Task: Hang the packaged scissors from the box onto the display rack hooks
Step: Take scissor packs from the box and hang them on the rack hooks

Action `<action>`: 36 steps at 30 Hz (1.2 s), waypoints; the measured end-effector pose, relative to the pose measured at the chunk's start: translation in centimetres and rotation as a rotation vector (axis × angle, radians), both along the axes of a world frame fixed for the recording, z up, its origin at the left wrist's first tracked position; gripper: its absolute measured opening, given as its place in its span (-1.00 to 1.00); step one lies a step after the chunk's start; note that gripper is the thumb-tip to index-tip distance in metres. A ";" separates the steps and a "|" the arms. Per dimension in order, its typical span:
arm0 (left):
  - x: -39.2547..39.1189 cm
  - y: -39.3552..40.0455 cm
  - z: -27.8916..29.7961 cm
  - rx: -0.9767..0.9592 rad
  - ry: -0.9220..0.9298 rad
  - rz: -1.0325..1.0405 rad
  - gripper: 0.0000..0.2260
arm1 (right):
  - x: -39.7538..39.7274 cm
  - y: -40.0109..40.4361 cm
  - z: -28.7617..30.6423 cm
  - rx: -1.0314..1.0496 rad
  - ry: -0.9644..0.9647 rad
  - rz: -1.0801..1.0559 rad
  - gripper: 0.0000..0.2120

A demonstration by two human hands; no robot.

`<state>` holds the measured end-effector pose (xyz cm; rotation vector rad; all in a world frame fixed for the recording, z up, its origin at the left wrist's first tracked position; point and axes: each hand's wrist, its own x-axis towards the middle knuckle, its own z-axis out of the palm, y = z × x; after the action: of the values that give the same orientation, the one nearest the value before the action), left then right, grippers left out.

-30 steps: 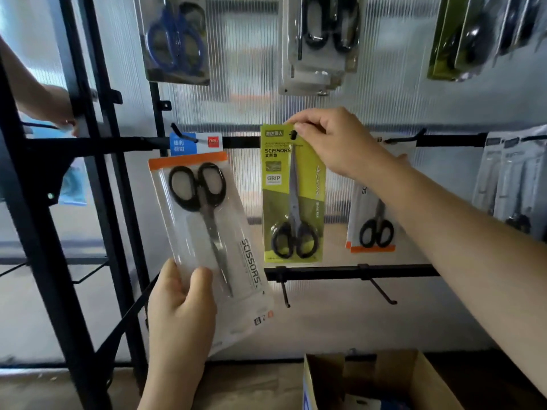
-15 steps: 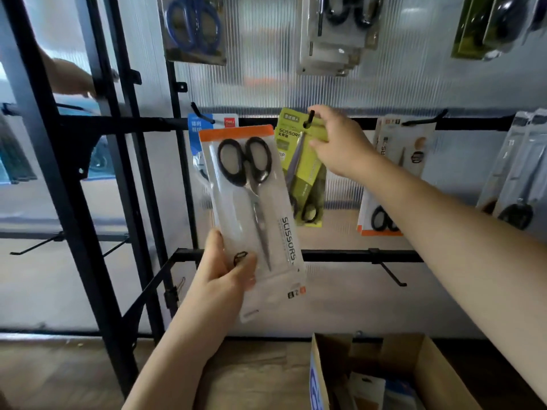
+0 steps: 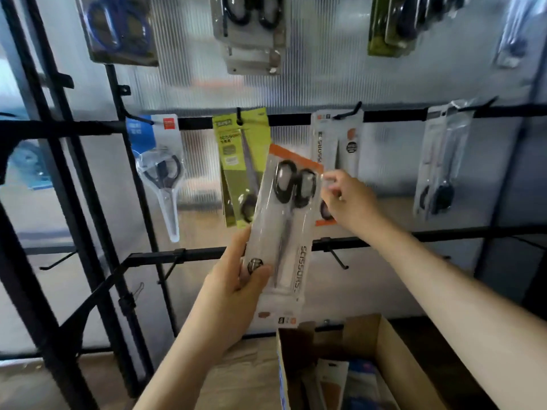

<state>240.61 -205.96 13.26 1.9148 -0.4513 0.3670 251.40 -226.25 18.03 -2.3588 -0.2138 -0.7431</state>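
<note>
My left hand (image 3: 236, 279) grips the lower part of an orange-topped clear pack of black-handled scissors (image 3: 291, 232), tilted to the right in front of the rack. My right hand (image 3: 344, 199) pinches that pack's upper right edge. A green scissors pack (image 3: 241, 161) hangs on a hook (image 3: 239, 116) of the middle black bar (image 3: 393, 116). To its right an orange-trimmed white pack (image 3: 337, 143) hangs on another hook. The open cardboard box (image 3: 384, 344) with more packs stands at the bottom right.
A blue-topped pack (image 3: 159, 161) hangs left of the green one, and clear packs (image 3: 441, 161) hang at the far right. More packs hang on the top row. The lower bar (image 3: 183, 257) carries bare hooks. Black rack uprights (image 3: 59, 202) stand at the left.
My right hand has let go of the green pack, now hanging on its hook, and has come down to the orange-topped pack. My left hand has carried that pack rightward and tilted it.
</note>
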 end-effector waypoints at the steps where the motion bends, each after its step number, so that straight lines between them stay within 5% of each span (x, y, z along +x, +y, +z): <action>1: -0.1 -0.8 0.3 0.014 0.007 -0.006 -0.54 | -0.3 -1.2 -0.6 0.038 0.006 -0.007 -0.78; 5: 0.1 -4.5 1.0 0.001 0.142 -0.072 -0.45 | -2.1 -6.8 -2.7 0.054 0.057 -0.113 -0.85; 8: 1.1 -7.0 0.5 0.196 0.150 -0.041 -0.53 | -2.9 -10.4 -4.5 0.129 0.084 -0.116 -0.76; 14: 2.0 -12.3 0.0 0.759 -0.148 0.170 -0.67 | -4.6 -14.6 -6.6 0.184 0.147 -0.006 -0.60; 19: 2.7 -14.1 0.3 1.050 -0.339 0.231 -0.75 | -5.6 -16.9 -8.3 0.194 0.212 0.061 -0.54; 25: 3.4 -14.0 4.8 0.892 -0.452 0.447 -0.64 | -5.6 -16.4 -7.8 0.057 0.154 0.134 -0.89; 29: 6.4 -12.6 8.3 0.691 -0.380 0.505 -0.42 | -4.9 -14.9 -6.6 0.069 0.094 0.143 -0.82; 32: 7.6 -11.9 10.7 0.416 -0.205 0.257 -0.43 | -4.2 -14.0 -6.2 0.063 0.077 0.108 -0.75; 36: 8.4 -10.3 13.5 0.367 -0.141 -0.019 -0.64 | -3.7 -13.9 -6.3 0.125 0.039 0.070 -0.68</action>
<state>249.06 -216.23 26.77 2.2463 -0.6661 0.4309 247.70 -240.15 11.77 -2.2335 -0.2250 -0.6581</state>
